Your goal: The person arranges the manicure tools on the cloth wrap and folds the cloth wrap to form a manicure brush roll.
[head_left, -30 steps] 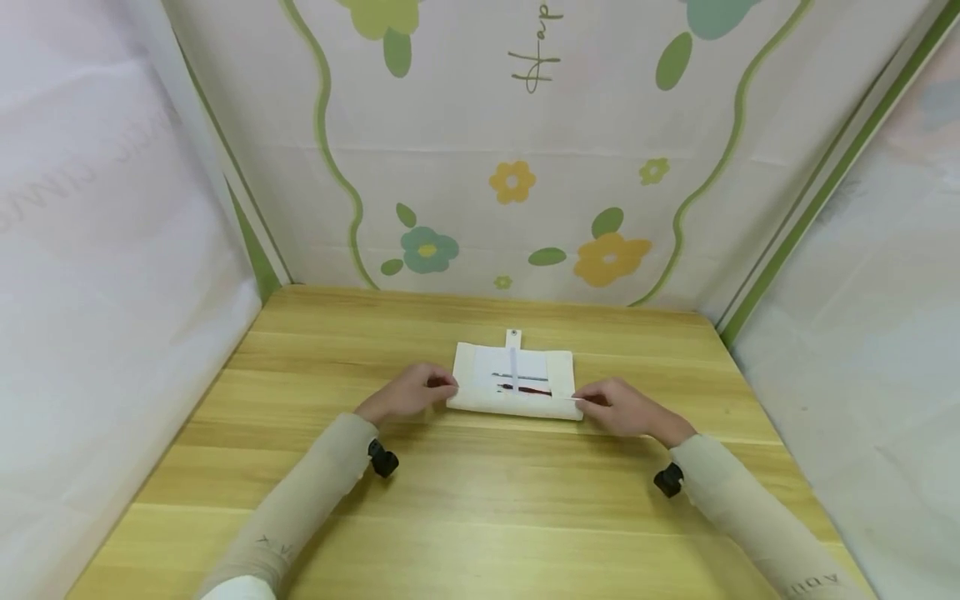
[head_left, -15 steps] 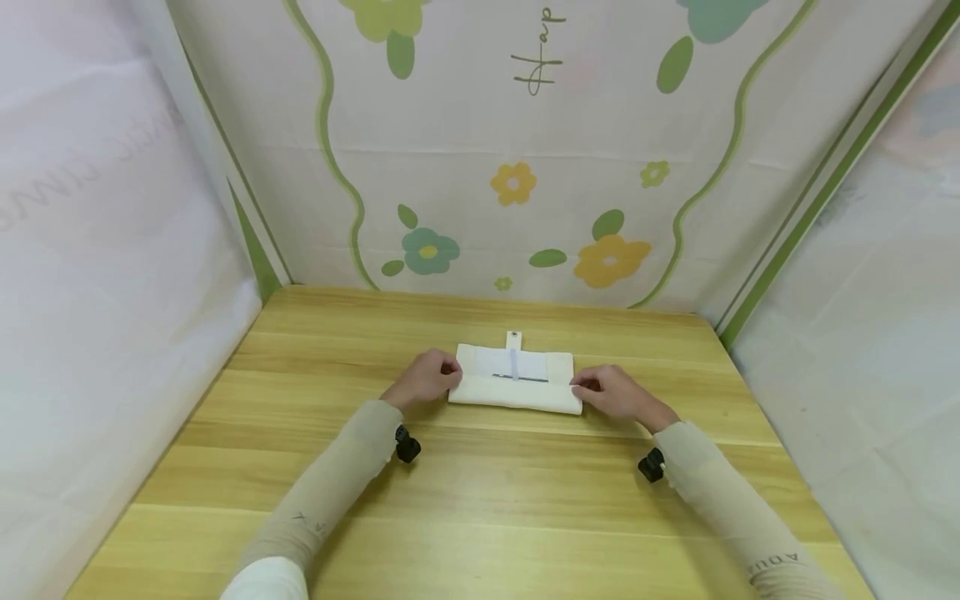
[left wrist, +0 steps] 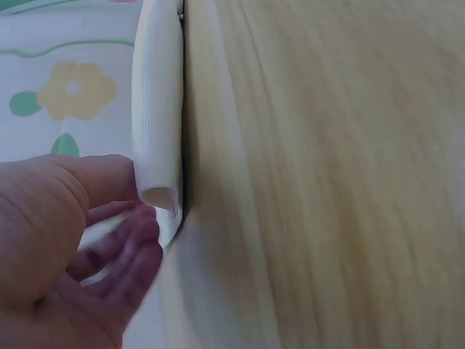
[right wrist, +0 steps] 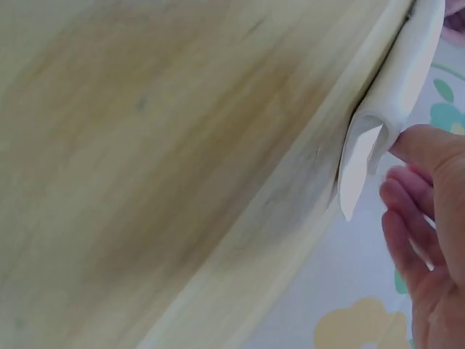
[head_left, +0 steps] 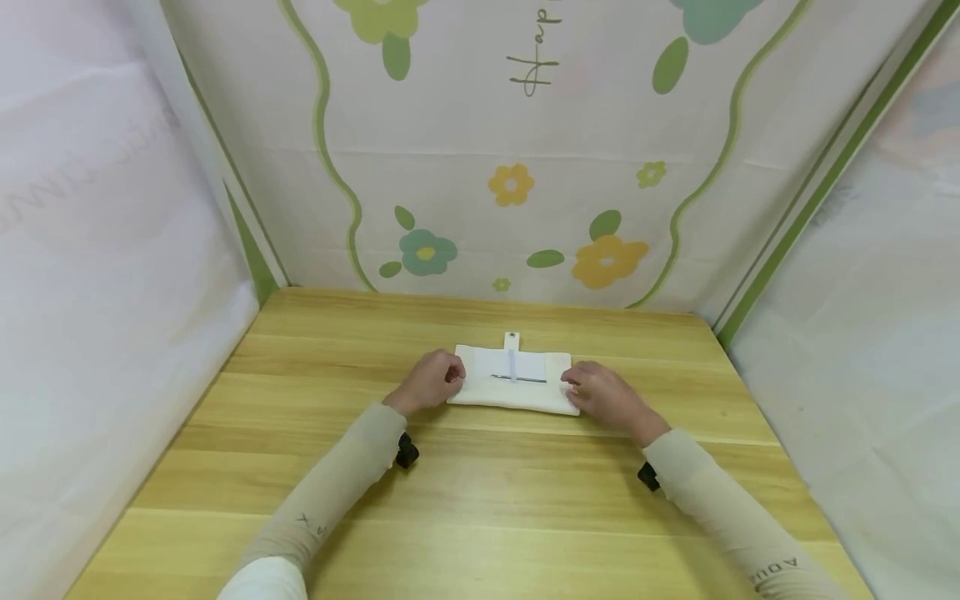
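Observation:
A white roll-up pencil case (head_left: 516,397) lies partly rolled near the far side of the table, its snap tab (head_left: 512,341) pointing to the back wall. One slim dark pencil-like stick (head_left: 531,380) shows under the strap (head_left: 513,365). My left hand (head_left: 431,381) pinches the fold's left end; the left wrist view hides the thumb's tip behind the fold. At the other end, my right hand (head_left: 604,395) has index finger and thumb spread apart. Its thumb touches the rolled end (right wrist: 378,131), while the other fingers are loosely bent and clear of the fabric.
The wooden table (head_left: 480,508) stretches toward me in front of the case. A patterned fabric wall (head_left: 450,125) stands close behind it, with pale fabric sides (head_left: 112,275) to the left and right. A small black wrist camera (head_left: 407,451) hangs under each sleeve.
The case's front edge has been rolled away from me, covering a red pen-like thing seen earlier. Both hands moved forward with it, and the right fingers have since spread apart.

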{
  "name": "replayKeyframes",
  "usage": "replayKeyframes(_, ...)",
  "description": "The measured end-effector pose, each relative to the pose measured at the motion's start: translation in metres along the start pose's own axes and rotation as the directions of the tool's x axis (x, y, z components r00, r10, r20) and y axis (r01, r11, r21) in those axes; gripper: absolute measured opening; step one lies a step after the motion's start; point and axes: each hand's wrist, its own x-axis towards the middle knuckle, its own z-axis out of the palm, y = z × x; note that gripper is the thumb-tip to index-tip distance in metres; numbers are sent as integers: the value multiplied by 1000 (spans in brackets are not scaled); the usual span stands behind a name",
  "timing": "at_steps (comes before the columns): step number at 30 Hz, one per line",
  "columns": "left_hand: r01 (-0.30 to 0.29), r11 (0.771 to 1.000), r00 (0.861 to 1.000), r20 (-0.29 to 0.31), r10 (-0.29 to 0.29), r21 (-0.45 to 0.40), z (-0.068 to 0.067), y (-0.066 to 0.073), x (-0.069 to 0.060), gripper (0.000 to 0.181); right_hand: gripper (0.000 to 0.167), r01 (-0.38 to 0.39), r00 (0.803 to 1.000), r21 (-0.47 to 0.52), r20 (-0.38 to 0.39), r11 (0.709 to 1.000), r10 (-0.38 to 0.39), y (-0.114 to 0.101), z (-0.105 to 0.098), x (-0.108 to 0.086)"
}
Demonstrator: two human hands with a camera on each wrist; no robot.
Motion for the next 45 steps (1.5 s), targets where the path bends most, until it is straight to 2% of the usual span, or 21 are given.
replayKeyframes(4, -80, 994, 996, 40, 77, 73, 1, 2, -1, 13, 14, 74, 997, -70, 33, 995, -71, -4, -1, 0)
replayKeyframes(9, -191, 974, 977, 117, 176, 126, -3, 3, -11, 13, 18, 81, 991, -35, 106, 996, -77, -6, -4, -5)
replayKeyframes(13, -235, 958, 963, 176, 206, 166, -6, 3, -18, 27, 32, 46, 986, -17, 164, 999, -43, -8, -8, -11)
replayKeyframes(17, -257, 945, 956, 199, 217, 203, -6, 2, -20, 30, 39, 23, 979, -26, 204, 999, -17, -8, -7, -14)
replayKeyframes(23, -206, 969, 965, 192, 178, 140, -10, 1, -18, 25, 34, -12, 978, 86, 208, 996, -6, 0, -9, -8)
replayKeyframes(25, -183, 979, 970, 177, 165, 91, -11, 0, -16, 21, 30, -31, 979, 146, 204, 989, 1, 4, -10, -6)
replayKeyframes(28, -136, 991, 981, 141, 136, -12, -12, -5, -10, 20, 27, -105, 975, 231, 218, 967, 54, 13, -10, -2)
replayKeyframes(31, -54, 990, 993, 100, 67, -131, -12, -10, -4, 23, 28, -180, 967, 297, 228, 938, 114, 22, -9, 4)
replayKeyframes(34, 38, 981, 998, 57, -27, -191, -9, -14, 2, 25, 30, -219, 963, 314, 221, 924, 153, 30, -8, 11)
replayKeyframes(38, 116, 975, 993, 22, -114, -188, -6, -14, 9, 24, 28, -256, 958, 303, 211, 918, 197, 38, -8, 19)
replayKeyframes(45, 120, 989, 992, -39, -123, -83, -2, -9, 19, 20, 22, -320, 942, 292, 201, 901, 270, 39, -8, 32)
